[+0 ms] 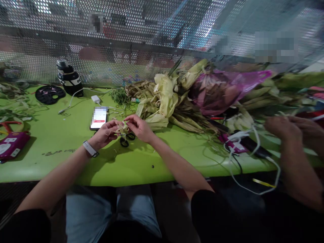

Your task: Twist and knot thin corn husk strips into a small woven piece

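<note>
Pale strips of corn husk (122, 128), gathered into a small piece, are between my two hands above the green table. My left hand (105, 132), with a watch on its wrist, pinches the piece from the left. From the right, the fingertips of my right hand (140, 128) are closed on its top, where a small bright green bit shows. Black loop handles of what look like scissors (124, 141) lie on the table just below the piece. A lit phone (98, 118) lies behind my left hand.
A heap of dried corn husks (164, 98) and a pink plastic bag (215, 91) fill the back right. A black bottle (69, 79) stands at back left. White cables (255, 135) hang over the front edge. Another person's hands (286, 130) are at far right.
</note>
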`<act>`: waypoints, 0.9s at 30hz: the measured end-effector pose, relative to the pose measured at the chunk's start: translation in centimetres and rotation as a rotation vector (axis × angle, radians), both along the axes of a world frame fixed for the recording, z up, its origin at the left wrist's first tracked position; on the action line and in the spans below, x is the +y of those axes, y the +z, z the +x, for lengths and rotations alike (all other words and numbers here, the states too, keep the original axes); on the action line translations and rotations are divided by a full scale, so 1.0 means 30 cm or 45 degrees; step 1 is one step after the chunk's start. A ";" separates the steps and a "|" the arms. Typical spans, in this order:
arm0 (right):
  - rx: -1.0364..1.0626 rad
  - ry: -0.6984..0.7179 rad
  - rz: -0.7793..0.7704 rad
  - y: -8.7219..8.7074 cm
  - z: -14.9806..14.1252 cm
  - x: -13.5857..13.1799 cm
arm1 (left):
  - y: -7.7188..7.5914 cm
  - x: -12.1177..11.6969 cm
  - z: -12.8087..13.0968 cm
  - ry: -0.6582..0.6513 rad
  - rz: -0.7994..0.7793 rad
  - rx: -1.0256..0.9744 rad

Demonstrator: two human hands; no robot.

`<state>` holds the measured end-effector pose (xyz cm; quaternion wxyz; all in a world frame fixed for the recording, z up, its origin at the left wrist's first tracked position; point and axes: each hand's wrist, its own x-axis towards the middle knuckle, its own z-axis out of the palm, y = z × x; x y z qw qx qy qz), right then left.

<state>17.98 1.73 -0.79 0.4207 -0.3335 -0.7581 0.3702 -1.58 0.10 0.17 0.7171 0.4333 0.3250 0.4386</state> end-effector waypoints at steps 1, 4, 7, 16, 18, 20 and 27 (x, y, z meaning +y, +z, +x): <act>-0.021 -0.019 0.034 0.007 0.001 -0.005 | 0.002 0.001 -0.002 -0.002 0.004 0.014; -0.098 -0.115 0.172 0.026 0.001 -0.026 | -0.001 0.007 -0.006 -0.002 0.029 0.036; -0.191 -0.209 0.315 0.037 -0.002 -0.045 | -0.010 0.013 -0.006 -0.004 0.055 0.065; -0.265 -0.059 0.373 0.042 -0.008 -0.053 | -0.037 0.026 -0.021 -0.192 0.054 0.266; -0.239 0.029 0.287 0.041 -0.012 -0.052 | -0.038 0.025 -0.022 -0.263 0.077 0.298; -0.210 0.100 0.174 0.041 -0.013 -0.049 | -0.039 0.023 -0.021 -0.335 0.107 0.312; -0.256 0.158 -0.024 0.101 0.041 -0.030 | -0.019 0.025 -0.023 -0.206 0.216 0.251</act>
